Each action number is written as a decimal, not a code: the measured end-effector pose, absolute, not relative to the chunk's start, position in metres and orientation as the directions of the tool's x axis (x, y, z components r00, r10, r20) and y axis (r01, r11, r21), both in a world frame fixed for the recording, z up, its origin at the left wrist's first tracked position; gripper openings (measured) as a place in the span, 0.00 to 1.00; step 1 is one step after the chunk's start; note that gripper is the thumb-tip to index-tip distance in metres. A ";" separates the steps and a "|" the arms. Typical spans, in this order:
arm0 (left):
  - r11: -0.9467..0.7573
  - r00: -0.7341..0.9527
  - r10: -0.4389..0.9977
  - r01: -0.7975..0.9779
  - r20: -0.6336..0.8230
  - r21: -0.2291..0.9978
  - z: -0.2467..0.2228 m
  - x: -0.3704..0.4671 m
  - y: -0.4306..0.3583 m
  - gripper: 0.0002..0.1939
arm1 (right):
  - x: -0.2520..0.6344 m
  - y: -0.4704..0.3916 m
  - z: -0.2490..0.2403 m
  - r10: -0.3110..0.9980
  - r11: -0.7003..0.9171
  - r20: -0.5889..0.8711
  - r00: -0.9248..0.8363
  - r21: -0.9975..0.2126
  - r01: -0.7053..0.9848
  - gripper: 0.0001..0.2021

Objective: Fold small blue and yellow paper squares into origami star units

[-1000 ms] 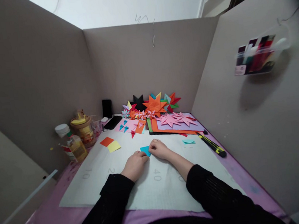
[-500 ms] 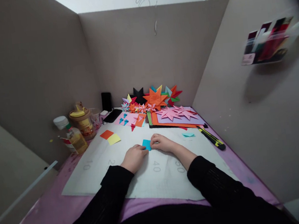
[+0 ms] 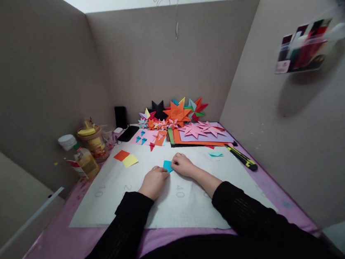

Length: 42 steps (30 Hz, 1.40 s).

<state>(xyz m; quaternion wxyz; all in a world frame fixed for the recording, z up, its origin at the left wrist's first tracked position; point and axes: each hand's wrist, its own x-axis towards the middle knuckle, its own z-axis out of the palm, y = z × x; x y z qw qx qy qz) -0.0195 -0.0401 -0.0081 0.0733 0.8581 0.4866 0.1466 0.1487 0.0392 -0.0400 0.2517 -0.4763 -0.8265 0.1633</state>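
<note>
We noted a white numbered sheet [image 3: 197, 212] spread beneath both hands. The left hand [image 3: 154, 182] rested its fingertips along the near-left edge of the work (whether it pinched, we could not tell). The right hand [image 3: 182, 165] held the right edge, fingers bunched narrow. Between them, flat on the sheet, lay the small blue paper [image 3: 167, 165]. We judged a slack left fingertip could let it slip, skewing any crease.
</note>
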 end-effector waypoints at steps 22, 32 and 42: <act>-0.550 0.537 0.827 0.835 0.164 0.036 -0.010 -0.012 -0.045 0.16 | 0.148 0.038 -0.043 0.880 0.476 0.274 -0.389 -0.502 0.723 0.05; -0.532 0.523 0.842 0.846 0.133 0.046 -0.006 -0.011 -0.047 0.14 | 0.146 0.035 -0.039 0.891 0.454 0.251 -0.378 -0.482 0.750 0.05; -0.484 0.474 0.870 0.873 0.136 0.059 -0.005 -0.011 -0.047 0.16 | 0.150 0.025 -0.041 0.956 0.258 0.240 -0.167 -0.424 0.868 0.16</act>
